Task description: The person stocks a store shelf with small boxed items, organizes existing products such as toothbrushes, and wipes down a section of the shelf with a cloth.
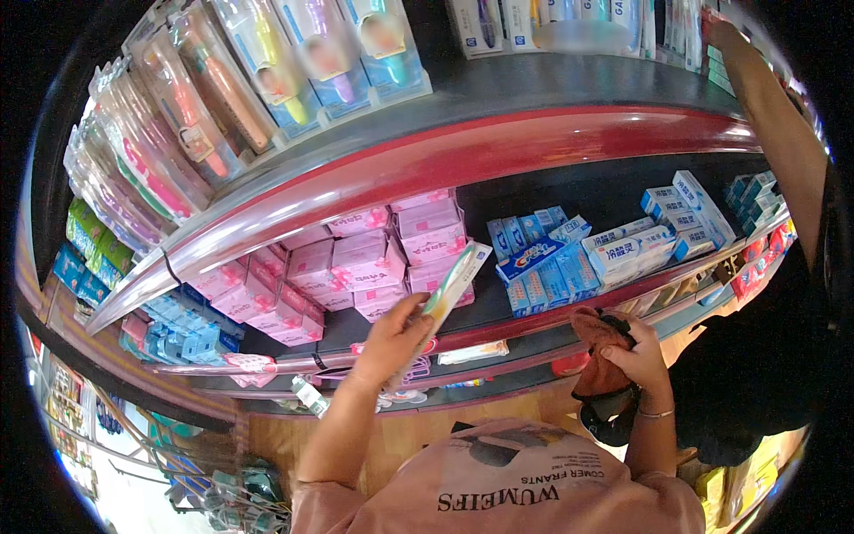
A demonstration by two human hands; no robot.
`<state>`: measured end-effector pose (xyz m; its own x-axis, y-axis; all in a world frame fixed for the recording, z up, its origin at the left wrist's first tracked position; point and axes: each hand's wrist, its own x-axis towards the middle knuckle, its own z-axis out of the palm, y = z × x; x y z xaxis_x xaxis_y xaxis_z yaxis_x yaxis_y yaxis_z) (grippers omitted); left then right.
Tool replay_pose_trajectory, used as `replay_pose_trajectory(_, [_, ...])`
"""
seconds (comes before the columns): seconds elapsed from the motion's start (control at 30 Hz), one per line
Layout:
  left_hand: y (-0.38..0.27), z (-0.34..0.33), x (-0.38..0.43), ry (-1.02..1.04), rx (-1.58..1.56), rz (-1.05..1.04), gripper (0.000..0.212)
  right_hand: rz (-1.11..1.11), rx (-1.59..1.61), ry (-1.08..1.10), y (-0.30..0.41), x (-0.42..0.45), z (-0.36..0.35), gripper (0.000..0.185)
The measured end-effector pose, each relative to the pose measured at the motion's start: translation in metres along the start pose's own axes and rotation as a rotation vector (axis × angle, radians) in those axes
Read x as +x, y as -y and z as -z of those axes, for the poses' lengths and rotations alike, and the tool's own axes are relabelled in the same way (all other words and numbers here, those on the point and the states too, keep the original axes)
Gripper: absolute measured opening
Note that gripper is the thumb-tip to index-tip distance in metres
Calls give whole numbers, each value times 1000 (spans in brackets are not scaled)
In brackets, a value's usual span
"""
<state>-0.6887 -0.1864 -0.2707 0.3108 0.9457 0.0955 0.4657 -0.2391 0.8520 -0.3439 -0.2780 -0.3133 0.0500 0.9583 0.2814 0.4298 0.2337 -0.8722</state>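
My left hand (395,340) holds a toothbrush in a clear and white blister pack (457,280) by its lower part, tilted up to the right in front of pink boxes. In my right hand (644,357) is a bunched brown cloth (597,360), with something dark beside it. Past the pack, on the black shelf, pink boxes (367,260) stand in stacks. To their right lie blue toothpaste boxes (550,284), a darker blue toothpaste box (530,259) across them, and white and blue toothpaste boxes (630,253).
Packaged toothbrushes (320,60) stand on the upper shelf, above a red shelf edge (467,150). Another person's arm (777,113) reaches to that shelf at the right; dark clothing (747,374) is close by my right side. Lower shelves hold more packets (474,352).
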Motion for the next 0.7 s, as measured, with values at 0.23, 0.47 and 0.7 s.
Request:
replay_pose_trajectory(0.23, [3,-68,34,209,41,-331,43,-78,26,6,-8,-8,-6,53])
replay_pose_trajectory(0.47, [-5,-127,85,141,536,-417,38,-40,-67,8,-20,-24,5,52])
replay_pose_trajectory(0.7, [-31,-151,107,167,782,-347,36,18,-111,-54,-21,-26,35,51])
